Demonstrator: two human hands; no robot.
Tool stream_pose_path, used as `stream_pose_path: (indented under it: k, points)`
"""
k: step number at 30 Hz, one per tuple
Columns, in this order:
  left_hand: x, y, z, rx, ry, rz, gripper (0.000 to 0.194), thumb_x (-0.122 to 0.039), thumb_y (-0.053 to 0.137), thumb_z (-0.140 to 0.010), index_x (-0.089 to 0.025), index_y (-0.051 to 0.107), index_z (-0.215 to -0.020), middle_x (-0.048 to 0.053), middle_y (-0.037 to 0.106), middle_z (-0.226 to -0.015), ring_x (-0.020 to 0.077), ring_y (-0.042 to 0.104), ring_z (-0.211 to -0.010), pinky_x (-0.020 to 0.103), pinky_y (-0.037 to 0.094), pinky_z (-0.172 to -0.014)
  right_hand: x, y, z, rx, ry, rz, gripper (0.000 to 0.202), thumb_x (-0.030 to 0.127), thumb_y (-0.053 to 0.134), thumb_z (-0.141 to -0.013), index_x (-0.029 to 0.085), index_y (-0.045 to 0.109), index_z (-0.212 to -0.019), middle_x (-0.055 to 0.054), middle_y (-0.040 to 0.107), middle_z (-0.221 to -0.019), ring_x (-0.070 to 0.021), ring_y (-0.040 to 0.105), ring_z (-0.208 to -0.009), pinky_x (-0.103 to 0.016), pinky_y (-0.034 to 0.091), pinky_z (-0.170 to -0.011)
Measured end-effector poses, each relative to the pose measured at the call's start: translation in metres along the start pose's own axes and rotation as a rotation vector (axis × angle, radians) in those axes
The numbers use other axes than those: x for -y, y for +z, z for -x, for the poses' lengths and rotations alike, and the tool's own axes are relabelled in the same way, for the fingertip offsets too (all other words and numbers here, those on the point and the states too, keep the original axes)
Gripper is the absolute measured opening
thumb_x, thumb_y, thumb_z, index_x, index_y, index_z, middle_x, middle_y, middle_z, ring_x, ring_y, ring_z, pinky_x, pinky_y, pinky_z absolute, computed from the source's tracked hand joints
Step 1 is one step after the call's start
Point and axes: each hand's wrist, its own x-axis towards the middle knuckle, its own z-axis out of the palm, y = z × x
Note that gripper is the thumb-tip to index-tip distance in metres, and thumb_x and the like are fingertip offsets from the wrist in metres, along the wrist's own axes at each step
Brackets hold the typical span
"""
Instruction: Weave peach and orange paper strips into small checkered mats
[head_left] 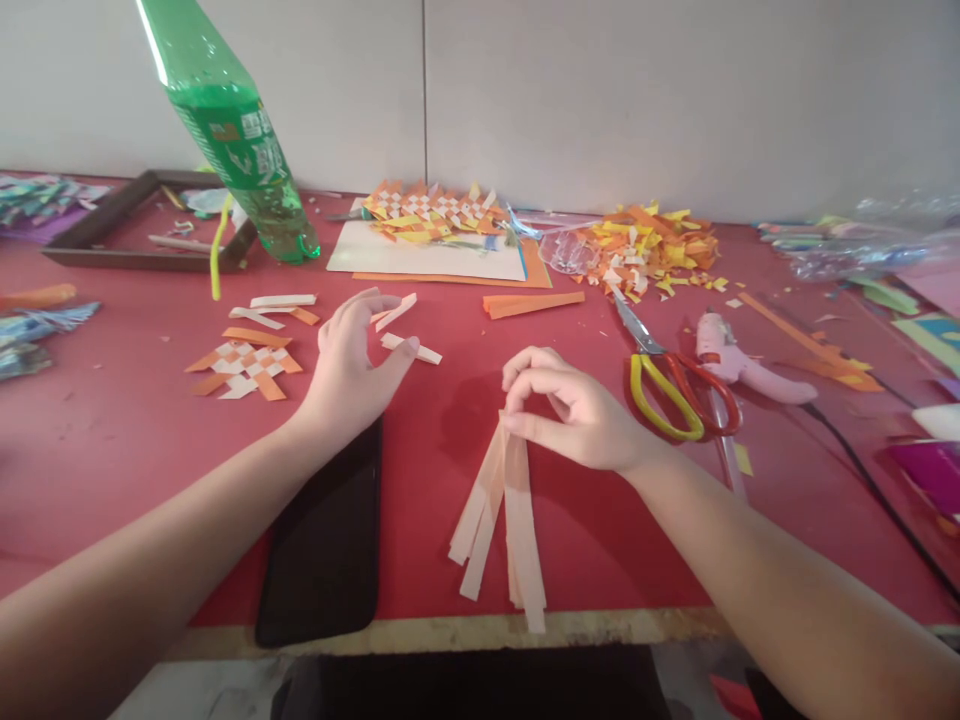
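Note:
Several long cream paper strips (525, 530) hang fanned out from the pinched fingertips of my right hand (566, 410), their lower ends near the table's front edge. My left hand (356, 350) has its thumb and fingers apart over small folded paper strips (412, 348), one lying by the thumb tip and others by the fingers. Nothing shows held in it. Left of that hand lies a woven orange-and-white paper piece (247, 368), with a few folded white strips (281, 301) just behind it. A black phone (326, 540) rests under my left wrist.
Scissors (667, 385) and a pink glue gun (742, 365) with a black cord lie at the right. Orange strips (532, 304) sit mid-table. Behind are a green bottle (240, 150), a dark frame (97, 225), woven paper (435, 212) on sheets and a scrap pile (652, 245).

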Motion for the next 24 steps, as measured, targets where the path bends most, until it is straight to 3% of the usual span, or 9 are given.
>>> stream_pose_path:
  k: [2,4,6,10,13,17,20,24]
  points:
    - [-0.008,0.000,0.005,0.097,0.002,0.104,0.030,-0.030,0.070,-0.085,-0.021,0.064,-0.113,0.010,0.065,-0.130,0.0303,0.052,-0.131,0.046,0.032,-0.114,-0.001,-0.001,-0.001,-0.058,0.056,-0.233,0.023,0.036,0.067,-0.090,0.021,0.058,-0.076,-0.001,0.056,-0.080,-0.0153,0.054,-0.074,-0.032,0.048,-0.071]
    - [-0.017,0.000,0.012,0.298,-0.055,0.339,0.027,-0.038,0.068,-0.089,-0.021,0.064,-0.109,0.011,0.070,-0.121,0.0279,0.063,-0.118,0.042,0.044,-0.105,-0.003,0.001,-0.002,-0.152,0.132,-0.443,0.025,0.041,0.067,-0.091,0.022,0.055,-0.078,0.002,0.056,-0.070,-0.0123,0.052,-0.062,-0.028,0.046,-0.059]
    - [-0.024,0.000,0.021,0.505,-0.182,0.579,0.037,-0.046,0.070,-0.087,-0.020,0.061,-0.112,0.012,0.073,-0.115,0.0279,0.068,-0.112,0.040,0.050,-0.097,-0.006,0.005,-0.005,-0.289,0.199,-0.557,0.027,0.043,0.071,-0.088,0.023,0.055,-0.081,0.004,0.058,-0.064,-0.0108,0.053,-0.055,-0.025,0.044,-0.051]
    - [-0.032,0.002,0.035,0.733,-0.380,0.813,0.071,-0.050,0.079,-0.078,-0.025,0.047,-0.135,0.015,0.066,-0.133,0.0307,0.068,-0.116,0.042,0.055,-0.094,-0.011,0.010,-0.010,-0.578,0.266,-0.573,0.030,0.041,0.080,-0.079,0.023,0.057,-0.084,0.004,0.063,-0.065,-0.0113,0.061,-0.054,-0.020,0.043,-0.042]
    - [-0.032,0.006,0.036,0.703,-0.427,0.791,0.058,-0.040,0.083,-0.076,-0.023,0.056,-0.125,0.012,0.072,-0.124,0.0238,0.076,-0.092,0.037,0.059,-0.084,-0.013,0.009,-0.011,-0.696,0.257,-0.565,0.028,0.036,0.082,-0.077,0.023,0.059,-0.086,0.004,0.064,-0.069,-0.0106,0.063,-0.054,-0.020,0.046,-0.043]
    - [-0.027,0.009,0.031,0.444,-0.469,0.710,0.026,-0.037,0.078,-0.083,-0.018,0.065,-0.096,0.000,0.075,-0.081,0.0126,0.074,-0.068,0.023,0.058,-0.071,-0.011,0.007,-0.010,-0.706,0.251,-0.603,0.027,0.034,0.083,-0.075,0.023,0.060,-0.084,0.005,0.062,-0.069,-0.0094,0.060,-0.052,-0.020,0.045,-0.043]
    - [-0.025,0.010,0.029,0.379,-0.465,0.744,0.021,-0.033,0.077,-0.083,-0.017,0.064,-0.090,-0.004,0.070,-0.075,0.0098,0.073,-0.067,0.019,0.058,-0.070,-0.004,0.002,-0.010,-0.524,0.265,-0.834,0.025,0.035,0.083,-0.071,0.024,0.063,-0.081,0.008,0.054,-0.058,-0.0088,0.054,-0.048,-0.022,0.045,-0.045]
    - [-0.024,0.012,0.030,0.423,-0.415,0.729,0.018,-0.030,0.074,-0.086,-0.016,0.064,-0.090,-0.004,0.069,-0.078,0.0078,0.071,-0.065,0.018,0.058,-0.069,0.002,-0.007,-0.008,-0.180,0.227,-1.098,0.021,0.044,0.069,-0.076,0.026,0.073,-0.086,0.005,0.054,-0.053,-0.0132,0.054,-0.050,-0.030,0.050,-0.051]
